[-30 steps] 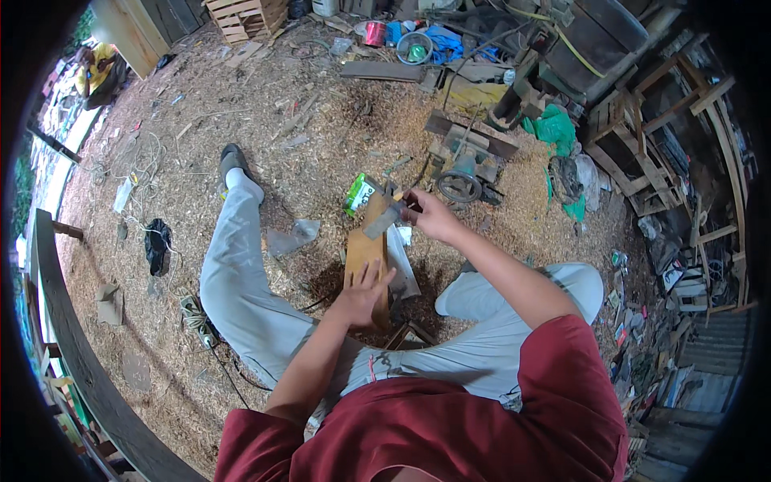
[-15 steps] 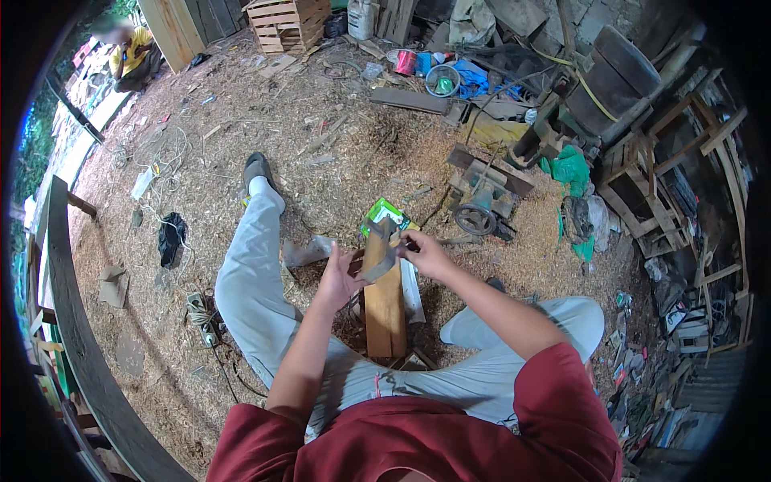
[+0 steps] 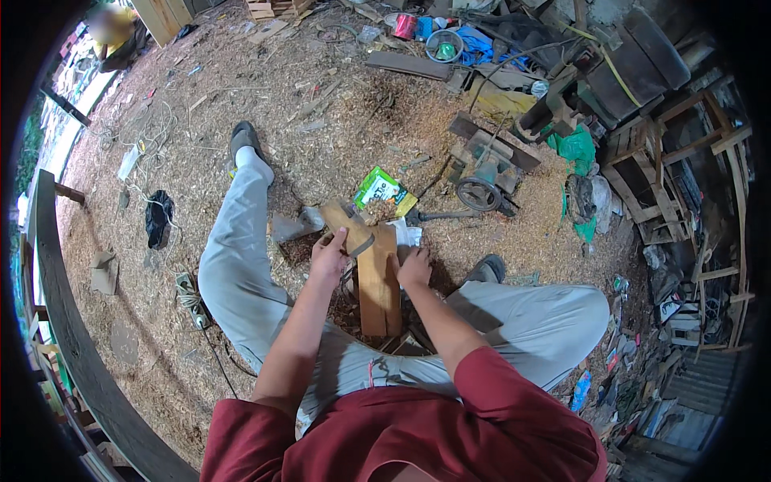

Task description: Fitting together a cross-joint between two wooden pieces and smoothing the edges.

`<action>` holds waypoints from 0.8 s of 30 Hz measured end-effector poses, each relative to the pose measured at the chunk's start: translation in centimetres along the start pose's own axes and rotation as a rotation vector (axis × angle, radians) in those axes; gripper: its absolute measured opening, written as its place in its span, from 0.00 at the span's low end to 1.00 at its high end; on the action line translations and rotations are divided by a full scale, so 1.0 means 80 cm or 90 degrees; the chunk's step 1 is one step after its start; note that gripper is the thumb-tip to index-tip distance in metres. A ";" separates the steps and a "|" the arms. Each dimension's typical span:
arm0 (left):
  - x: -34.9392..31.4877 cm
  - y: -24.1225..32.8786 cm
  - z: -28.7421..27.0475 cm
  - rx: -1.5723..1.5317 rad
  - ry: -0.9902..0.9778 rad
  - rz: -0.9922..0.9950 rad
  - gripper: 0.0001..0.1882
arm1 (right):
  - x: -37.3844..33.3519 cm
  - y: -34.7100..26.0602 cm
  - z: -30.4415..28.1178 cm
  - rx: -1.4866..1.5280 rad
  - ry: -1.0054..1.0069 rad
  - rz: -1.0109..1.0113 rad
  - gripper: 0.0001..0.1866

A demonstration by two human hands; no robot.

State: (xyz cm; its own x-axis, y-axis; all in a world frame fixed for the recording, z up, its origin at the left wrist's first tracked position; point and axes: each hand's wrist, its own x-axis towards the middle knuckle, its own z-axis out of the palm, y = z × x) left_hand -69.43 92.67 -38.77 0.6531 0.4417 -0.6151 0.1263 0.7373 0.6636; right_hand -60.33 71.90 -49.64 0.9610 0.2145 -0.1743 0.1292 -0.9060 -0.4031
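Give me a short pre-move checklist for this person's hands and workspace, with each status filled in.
1. Left hand has the wood-and-metal tool: ok, held above the board's left edge.
2. Wooden board between the legs: ok, its length pointing away from the body.
3. Right hand gripping the board: cannot tell; it is at the right edge, fingers partly hidden.
4. Board firmly supported: cannot tell, its underside is hidden.
5. Far end free of litter: not ok, a green-and-white packet lies close by.
6. Hands away from the handwheel machine: ok.
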 end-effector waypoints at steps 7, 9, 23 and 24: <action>-0.010 0.007 0.000 -0.052 0.015 0.013 0.18 | -0.038 0.009 -0.001 -0.082 -0.154 0.002 0.44; -0.005 0.007 0.014 -0.086 -0.013 0.014 0.19 | -0.027 0.057 0.023 0.080 -0.146 0.011 0.41; -0.011 0.015 0.043 0.051 -0.013 0.159 0.22 | 0.023 0.064 -0.010 0.077 -0.304 0.122 0.21; -0.020 0.022 0.059 0.040 -0.012 0.153 0.21 | 0.034 0.069 -0.015 0.095 -0.246 0.128 0.22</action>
State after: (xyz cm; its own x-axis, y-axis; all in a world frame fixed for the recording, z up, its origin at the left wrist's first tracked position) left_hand -66.74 90.86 -34.61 0.6835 0.5910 -0.4285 0.0107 0.5788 0.8154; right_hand -56.72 67.02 -51.28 0.7983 0.1863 -0.5727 -0.1139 -0.8871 -0.4474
